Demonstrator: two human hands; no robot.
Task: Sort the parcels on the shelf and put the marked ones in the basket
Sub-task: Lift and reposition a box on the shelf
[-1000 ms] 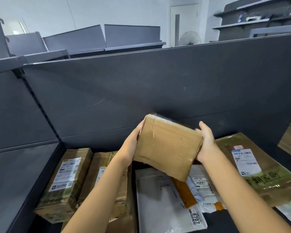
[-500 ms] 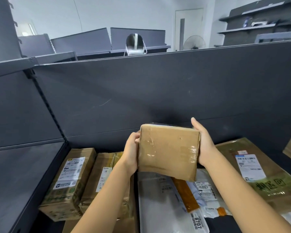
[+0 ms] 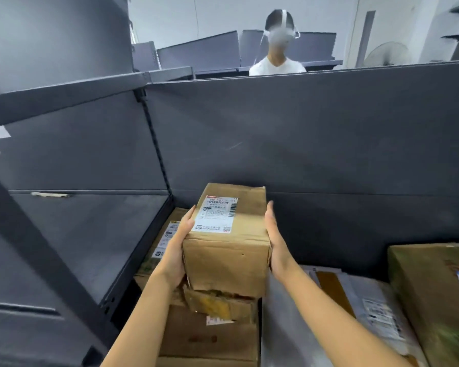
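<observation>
A dark grey back panel (image 3: 302, 144) fills the middle of the frame, with a slotted upright (image 3: 155, 144) running down it left of centre. An empty grey shelf board (image 3: 85, 234) slopes away at left. Above the panel, at upper centre, more grey shelving units (image 3: 199, 53) stand before a pale wall (image 3: 223, 14). At upper right are a white door (image 3: 366, 30) and a standing fan (image 3: 386, 55). A person in a white top (image 3: 277, 65) stands beyond the panel.

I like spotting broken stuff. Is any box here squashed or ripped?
Yes. The box under the held box looks torn: its top edge is ragged and crumpled, with bits of cardboard peeling. The held box, gripped by the left hand and right hand, has creased sides and a small hole on its front.
</observation>
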